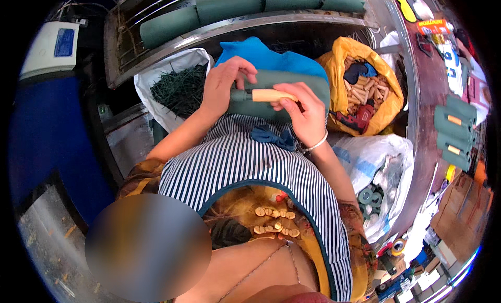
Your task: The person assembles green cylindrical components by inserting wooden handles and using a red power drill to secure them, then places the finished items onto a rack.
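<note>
A smooth dark green slab-like piece (310, 83) lies across my lap, its far side against a blue cloth (266, 53). On it, a pale wooden handle (265, 96) points left, its dark tip at the end of a green strap (239, 96). My right hand (307, 106) pinches the handle's right end between thumb and fingers. My left hand (223, 88) is beside the strap with its fingers loosely curved and apart. Nothing shows between those fingers, though the palm side is partly hidden.
On the left stands a white sack (143, 86) of thin dark green strips. A yellow bag (394, 92) at the right holds wooden handles and red-handled pliers (360, 119). Nearer is a white bag (365, 152) with green rings. Green rolls (229, 8) lie on the far metal-edged bench.
</note>
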The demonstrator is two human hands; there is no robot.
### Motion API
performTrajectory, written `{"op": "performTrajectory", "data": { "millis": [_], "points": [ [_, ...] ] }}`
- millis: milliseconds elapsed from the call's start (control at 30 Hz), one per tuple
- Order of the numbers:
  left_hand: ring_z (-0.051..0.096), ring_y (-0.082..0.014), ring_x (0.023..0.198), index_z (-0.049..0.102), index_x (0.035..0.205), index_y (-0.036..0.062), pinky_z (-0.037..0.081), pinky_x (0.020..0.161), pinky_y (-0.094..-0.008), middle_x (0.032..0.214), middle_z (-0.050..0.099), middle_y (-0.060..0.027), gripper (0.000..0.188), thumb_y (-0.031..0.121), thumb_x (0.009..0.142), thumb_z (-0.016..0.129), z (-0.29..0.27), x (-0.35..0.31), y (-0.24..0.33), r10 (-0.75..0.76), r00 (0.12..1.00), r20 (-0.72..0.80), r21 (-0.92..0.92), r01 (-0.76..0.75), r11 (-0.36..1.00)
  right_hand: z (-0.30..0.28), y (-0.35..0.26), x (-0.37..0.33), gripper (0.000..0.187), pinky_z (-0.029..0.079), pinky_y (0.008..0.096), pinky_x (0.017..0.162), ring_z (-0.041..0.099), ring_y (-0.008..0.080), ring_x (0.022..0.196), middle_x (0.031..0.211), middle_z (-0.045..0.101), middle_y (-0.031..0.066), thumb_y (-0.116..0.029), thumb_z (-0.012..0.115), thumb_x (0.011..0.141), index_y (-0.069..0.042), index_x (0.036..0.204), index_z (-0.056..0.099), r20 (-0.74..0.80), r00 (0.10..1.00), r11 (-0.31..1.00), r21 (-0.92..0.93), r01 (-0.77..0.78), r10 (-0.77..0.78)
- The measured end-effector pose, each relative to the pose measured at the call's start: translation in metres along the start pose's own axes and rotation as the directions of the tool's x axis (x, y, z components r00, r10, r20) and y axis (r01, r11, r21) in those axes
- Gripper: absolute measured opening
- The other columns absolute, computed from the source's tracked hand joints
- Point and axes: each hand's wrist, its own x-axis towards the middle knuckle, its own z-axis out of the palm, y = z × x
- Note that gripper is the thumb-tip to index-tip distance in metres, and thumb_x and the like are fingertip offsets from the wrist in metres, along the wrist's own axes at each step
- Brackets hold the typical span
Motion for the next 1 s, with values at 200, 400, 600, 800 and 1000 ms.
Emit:
{"op": "performTrajectory", "data": {
  "millis": [200,400,600,800,1000],
  "points": [
    [0.050,-0.0090,0.058,0.063,0.094,-0.0005,0.041,0.057,-0.0224,0.078,0.064,-0.0071,0.044,0.027,0.104,0.030,0.000,-0.004,0.000,-0.004,0.999,-0.053,0.004,0.004,1.000,0.022,-0.006,-0.012,0.019,0.057,0.0263,0.068,0.070,0.0177,0.077,0.092,0.063,0.0109,0.004,0.057,0.092,0.005,0.109,0.064,-0.007,0.999,0.999,0.021,-0.040,0.041],
    [0.053,-0.0116,0.063,0.063,0.090,0.0030,0.040,0.059,-0.0264,0.076,0.062,-0.0037,0.047,0.034,0.102,0.031,0.023,0.011,0.002,0.029,0.994,0.103,0.199,-0.049,0.979,0.017,0.005,-0.022,0.018,0.058,0.0269,0.070,0.069,0.0168,0.078,0.097,0.062,0.0106,-0.001,0.057,0.094,0.004,0.111,0.063,-0.088,0.992,0.995,-0.007,-0.095,0.094],
    [0.060,-0.0173,0.087,0.060,0.106,0.0020,0.036,0.108,-0.0425,0.094,0.062,-0.0072,0.066,0.062,0.097,0.033,-0.009,0.014,-0.011,0.075,0.978,0.195,0.171,-0.109,0.979,-0.064,-0.023,-0.017,0.036,0.052,0.0407,0.078,0.067,0.0307,0.089,0.100,0.063,0.0155,-0.020,0.070,0.086,-0.002,0.114,0.058,-0.357,0.928,0.888,-0.454,-0.071,-0.108],
    [0.055,-0.0299,0.116,0.057,0.119,0.0027,0.031,0.112,-0.0481,0.119,0.062,-0.0136,0.054,0.024,0.074,0.080,-0.013,-0.004,0.005,0.173,0.932,0.317,0.427,-0.303,0.852,-0.300,0.063,-0.201,0.028,0.050,0.0492,0.077,0.066,0.0409,0.087,0.100,0.068,0.0188,-0.031,0.057,0.090,-0.006,0.098,0.068,-0.954,0.238,0.322,-0.287,-0.902,-0.183],
    [0.056,-0.0260,0.111,0.060,0.116,0.0024,0.039,0.103,-0.0374,0.114,0.063,-0.0108,0.043,0.002,0.075,0.072,-0.009,-0.002,0.001,0.100,0.982,0.157,0.450,-0.162,0.879,-0.353,0.182,-0.309,0.039,0.050,0.0481,0.090,0.066,0.0373,0.096,0.101,0.068,0.0220,-0.035,0.060,0.086,-0.011,0.117,0.063,-0.866,0.380,-0.024,-0.394,-0.919,-0.326]
  ]
}}
